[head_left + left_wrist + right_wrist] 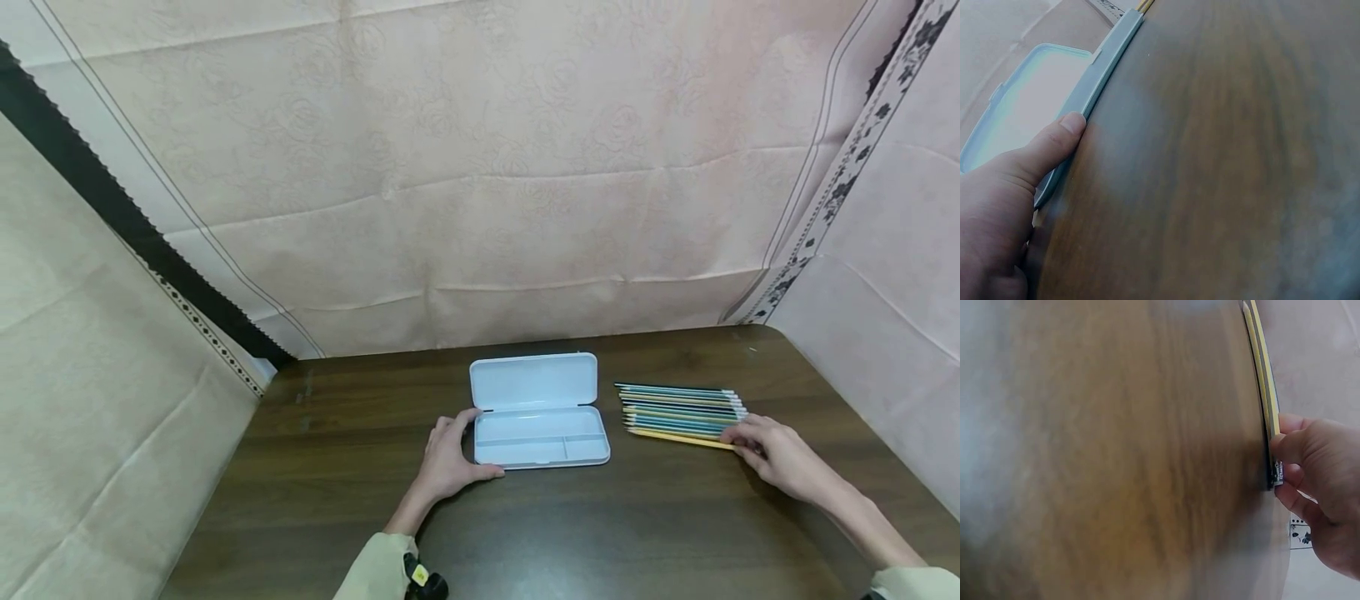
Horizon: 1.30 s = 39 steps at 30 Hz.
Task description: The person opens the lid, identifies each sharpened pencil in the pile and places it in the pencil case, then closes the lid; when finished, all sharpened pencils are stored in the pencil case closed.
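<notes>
A pale blue pencil case (542,442) lies on the table with its lid (534,380) folded back. My left hand (447,460) grips the left end of the case, the thumb along its front edge and the fingers at the back corner. In the left wrist view the thumb (1054,140) presses the case's side. To the right of the case, several pencils (675,408) in blue, green and yellow lie side by side, tips pointing left. With thumb and fingertips my right hand (780,457) pinches the right end of the nearest yellow pencil (678,437).
Beneath everything is a dark brown wooden table (585,525). Cream patterned cloth (525,183) hangs behind it, and more cloth (885,350) stands along the right side. A black band (135,217) runs down the cloth at the left.
</notes>
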Tool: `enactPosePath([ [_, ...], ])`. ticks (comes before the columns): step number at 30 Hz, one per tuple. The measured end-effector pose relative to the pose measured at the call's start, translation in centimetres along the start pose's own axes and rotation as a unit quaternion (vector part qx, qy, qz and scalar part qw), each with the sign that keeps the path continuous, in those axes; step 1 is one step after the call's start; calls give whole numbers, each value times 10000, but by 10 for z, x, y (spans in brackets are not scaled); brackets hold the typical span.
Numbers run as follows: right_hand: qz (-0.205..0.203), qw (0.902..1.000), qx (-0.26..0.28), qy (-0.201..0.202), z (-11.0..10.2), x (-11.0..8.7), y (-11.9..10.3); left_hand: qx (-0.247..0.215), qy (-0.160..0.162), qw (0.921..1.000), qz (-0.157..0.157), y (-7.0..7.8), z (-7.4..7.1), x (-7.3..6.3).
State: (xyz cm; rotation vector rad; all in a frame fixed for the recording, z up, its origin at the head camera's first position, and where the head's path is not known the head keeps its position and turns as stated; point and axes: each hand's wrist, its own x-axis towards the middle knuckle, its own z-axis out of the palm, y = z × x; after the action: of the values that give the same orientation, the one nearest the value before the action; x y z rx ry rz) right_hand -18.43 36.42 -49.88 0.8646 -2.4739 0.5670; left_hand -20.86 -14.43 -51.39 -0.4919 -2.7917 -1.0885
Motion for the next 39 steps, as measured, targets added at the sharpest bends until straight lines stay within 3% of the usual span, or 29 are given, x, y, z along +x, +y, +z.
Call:
enactPosePath([
  [12, 63, 9996, 213, -150, 2, 19, -12, 36, -65, 10000, 19, 0, -1, 1],
  [28, -264, 9978, 585, -157, 21, 54, -33, 17, -19, 10000, -5, 0, 0, -1],
  [39, 141, 9952, 723, -645, 33, 77, -55, 29, -29, 10000, 58, -1, -1, -1],
])
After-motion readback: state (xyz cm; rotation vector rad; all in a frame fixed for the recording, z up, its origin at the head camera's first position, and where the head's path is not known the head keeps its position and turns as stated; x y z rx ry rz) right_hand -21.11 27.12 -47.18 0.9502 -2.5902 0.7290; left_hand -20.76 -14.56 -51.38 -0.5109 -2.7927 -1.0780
